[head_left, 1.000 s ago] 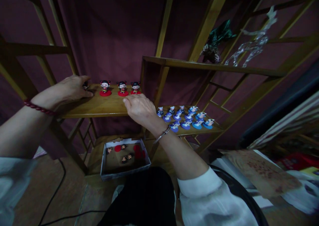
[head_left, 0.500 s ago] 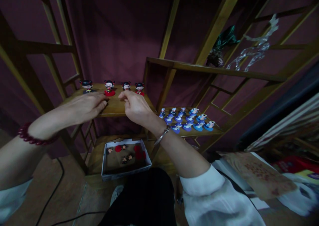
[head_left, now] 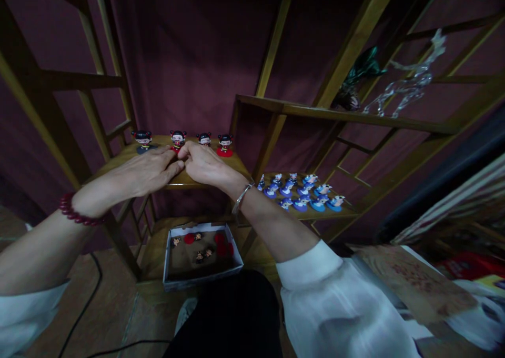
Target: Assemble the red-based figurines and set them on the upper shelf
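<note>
Four small figurines with black hair buns stand in a row on the wooden shelf point(head_left: 232, 167): a dark-based figurine point(head_left: 142, 140) at the left, a second figurine point(head_left: 178, 138), a third figurine point(head_left: 204, 138), and a red-based figurine point(head_left: 224, 145) at the right. My left hand point(head_left: 152, 171) lies stretched out over the shelf, its fingertips by the second figurine's red base. Curled in front of the second and third figurines is my right hand point(head_left: 205, 164). Its fingertips are close to that base and my left thumb; whatever they grip is hidden.
Below, a shallow box point(head_left: 183, 281) holds several small figure pieces and red discs. Rows of blue and purple figurines point(head_left: 302, 189) fill a lower shelf at the right. Above them stand a clear deer ornament point(head_left: 410, 84) and a green ornament point(head_left: 361, 73). A black cable point(head_left: 89, 302) crosses the floor.
My right hand has moved left, from before the third figurine to the second one, and the hands are closer together. The whole view has shifted slightly.
</note>
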Demonstrator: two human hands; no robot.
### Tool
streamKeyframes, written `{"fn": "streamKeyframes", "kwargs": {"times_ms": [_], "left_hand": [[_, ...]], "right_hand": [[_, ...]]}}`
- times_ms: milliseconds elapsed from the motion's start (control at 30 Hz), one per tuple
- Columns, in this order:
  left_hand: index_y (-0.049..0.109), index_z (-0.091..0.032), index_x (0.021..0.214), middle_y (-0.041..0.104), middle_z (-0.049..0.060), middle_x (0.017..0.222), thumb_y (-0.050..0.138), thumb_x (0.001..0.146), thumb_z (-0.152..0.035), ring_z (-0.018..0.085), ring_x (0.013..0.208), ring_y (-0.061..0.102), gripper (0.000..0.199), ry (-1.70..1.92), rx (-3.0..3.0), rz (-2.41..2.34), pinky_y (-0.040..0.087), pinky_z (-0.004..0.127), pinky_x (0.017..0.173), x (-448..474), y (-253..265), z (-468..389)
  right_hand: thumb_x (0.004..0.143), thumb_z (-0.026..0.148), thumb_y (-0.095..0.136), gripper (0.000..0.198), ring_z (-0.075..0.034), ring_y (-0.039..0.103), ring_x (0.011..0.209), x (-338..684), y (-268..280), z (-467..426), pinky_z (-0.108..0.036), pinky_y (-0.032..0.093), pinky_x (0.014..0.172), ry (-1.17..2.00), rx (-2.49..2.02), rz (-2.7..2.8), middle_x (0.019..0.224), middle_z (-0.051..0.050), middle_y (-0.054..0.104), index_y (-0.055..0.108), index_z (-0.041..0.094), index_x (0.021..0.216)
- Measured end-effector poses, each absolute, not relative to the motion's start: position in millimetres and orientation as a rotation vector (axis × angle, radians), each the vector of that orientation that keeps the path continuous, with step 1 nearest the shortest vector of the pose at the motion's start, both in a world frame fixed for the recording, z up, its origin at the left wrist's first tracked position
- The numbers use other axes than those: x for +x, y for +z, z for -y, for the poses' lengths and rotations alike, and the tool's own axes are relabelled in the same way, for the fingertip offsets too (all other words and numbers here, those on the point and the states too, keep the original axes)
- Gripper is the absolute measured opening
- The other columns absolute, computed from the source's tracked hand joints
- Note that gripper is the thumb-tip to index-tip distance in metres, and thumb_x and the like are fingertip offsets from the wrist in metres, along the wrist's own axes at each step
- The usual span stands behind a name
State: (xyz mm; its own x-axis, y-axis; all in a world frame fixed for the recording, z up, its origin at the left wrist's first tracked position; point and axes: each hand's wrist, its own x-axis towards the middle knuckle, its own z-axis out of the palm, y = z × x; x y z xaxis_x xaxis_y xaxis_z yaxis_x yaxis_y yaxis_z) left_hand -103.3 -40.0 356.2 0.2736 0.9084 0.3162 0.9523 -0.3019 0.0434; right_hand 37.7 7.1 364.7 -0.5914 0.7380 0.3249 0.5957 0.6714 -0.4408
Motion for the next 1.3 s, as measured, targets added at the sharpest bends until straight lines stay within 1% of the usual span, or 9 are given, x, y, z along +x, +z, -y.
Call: {"fn": "streamKeyframes", "kwargs": {"times_ms": [133, 267, 367, 500, 633, 833, 933, 1167, 1300], "left_hand": [[0.053, -0.010, 0.109, 0.062, 0.016, 0.104, 0.019, 0.088, -0.045, 0.029, 0.097, 0.059, 0.054, -0.361, -2.358, 1.754, 0.043, 0.041, 0.087, -106, 353, 36], [0.053, -0.009, 0.112, 0.060, 0.017, 0.111, 0.020, 0.089, -0.044, 0.029, 0.104, 0.057, 0.054, -0.388, -2.358, 1.716, 0.041, 0.041, 0.092, -111, 348, 32], [0.053, -0.008, 0.113, 0.060, 0.018, 0.112, 0.020, 0.089, -0.043, 0.029, 0.105, 0.056, 0.054, -0.388, -2.348, 1.694, 0.041, 0.041, 0.093, -112, 345, 31], [0.053, -0.008, 0.113, 0.061, 0.017, 0.112, 0.020, 0.089, -0.042, 0.030, 0.104, 0.057, 0.053, -0.396, -2.320, 1.699, 0.042, 0.042, 0.091, -110, 346, 35], [0.052, -0.009, 0.114, 0.061, 0.017, 0.110, 0.021, 0.090, -0.042, 0.029, 0.102, 0.058, 0.051, -0.355, -2.305, 1.718, 0.043, 0.041, 0.090, -111, 348, 38], [0.053, -0.010, 0.114, 0.062, 0.015, 0.109, 0.022, 0.090, -0.042, 0.029, 0.098, 0.060, 0.050, -0.384, -2.287, 1.752, 0.045, 0.041, 0.086, -111, 349, 47], [0.051, -0.010, 0.120, 0.062, 0.015, 0.110, 0.022, 0.090, -0.041, 0.029, 0.100, 0.059, 0.051, -0.410, -2.276, 1.761, 0.044, 0.042, 0.087, -110, 349, 52], [0.053, -0.010, 0.115, 0.061, 0.015, 0.113, 0.021, 0.090, -0.040, 0.029, 0.103, 0.057, 0.050, -0.405, -2.274, 1.759, 0.043, 0.042, 0.091, -107, 348, 54], [0.051, -0.010, 0.119, 0.061, 0.015, 0.111, 0.021, 0.090, -0.041, 0.030, 0.104, 0.057, 0.052, -0.413, -2.242, 1.776, 0.043, 0.043, 0.091, -106, 347, 55]], "right_hand": [[0.075, 0.011, 0.050, 0.018, -0.017, 0.059, 0.093, 34, 366, -10, -0.026, 0.042, 0.081, 0.387, -1.041, 2.408, 0.094, -0.005, 0.065, 0.061, 0.016, 0.088], [0.075, 0.011, 0.049, 0.018, -0.017, 0.059, 0.094, 31, 364, -14, -0.026, 0.043, 0.080, 0.374, -1.040, 2.397, 0.094, -0.004, 0.065, 0.061, 0.016, 0.087], [0.075, 0.010, 0.048, 0.020, -0.017, 0.059, 0.093, 30, 363, -14, -0.026, 0.043, 0.081, 0.370, -1.036, 2.382, 0.092, -0.003, 0.065, 0.062, 0.016, 0.089], [0.075, 0.009, 0.048, 0.021, -0.016, 0.059, 0.092, 31, 362, -14, -0.026, 0.043, 0.081, 0.361, -1.005, 2.359, 0.092, -0.002, 0.065, 0.062, 0.017, 0.088], [0.073, 0.007, 0.048, 0.024, -0.015, 0.059, 0.090, 32, 361, -15, -0.025, 0.044, 0.081, 0.377, -0.982, 2.344, 0.093, -0.003, 0.065, 0.062, 0.016, 0.090], [0.072, 0.004, 0.047, 0.024, -0.014, 0.059, 0.089, 33, 358, -17, -0.026, 0.044, 0.081, 0.426, -0.941, 2.317, 0.092, -0.002, 0.065, 0.061, 0.017, 0.087], [0.072, 0.004, 0.048, 0.023, -0.014, 0.059, 0.089, 32, 357, -18, -0.025, 0.045, 0.082, 0.480, -0.934, 2.300, 0.093, -0.002, 0.064, 0.060, 0.017, 0.088], [0.073, 0.006, 0.048, 0.022, -0.015, 0.059, 0.089, 32, 357, -18, -0.027, 0.044, 0.081, 0.451, -0.912, 2.328, 0.093, -0.004, 0.064, 0.060, 0.015, 0.088], [0.073, 0.007, 0.049, 0.021, -0.015, 0.059, 0.090, 33, 357, -18, -0.028, 0.044, 0.082, 0.426, -0.906, 2.346, 0.092, -0.002, 0.064, 0.060, 0.017, 0.087]]}}
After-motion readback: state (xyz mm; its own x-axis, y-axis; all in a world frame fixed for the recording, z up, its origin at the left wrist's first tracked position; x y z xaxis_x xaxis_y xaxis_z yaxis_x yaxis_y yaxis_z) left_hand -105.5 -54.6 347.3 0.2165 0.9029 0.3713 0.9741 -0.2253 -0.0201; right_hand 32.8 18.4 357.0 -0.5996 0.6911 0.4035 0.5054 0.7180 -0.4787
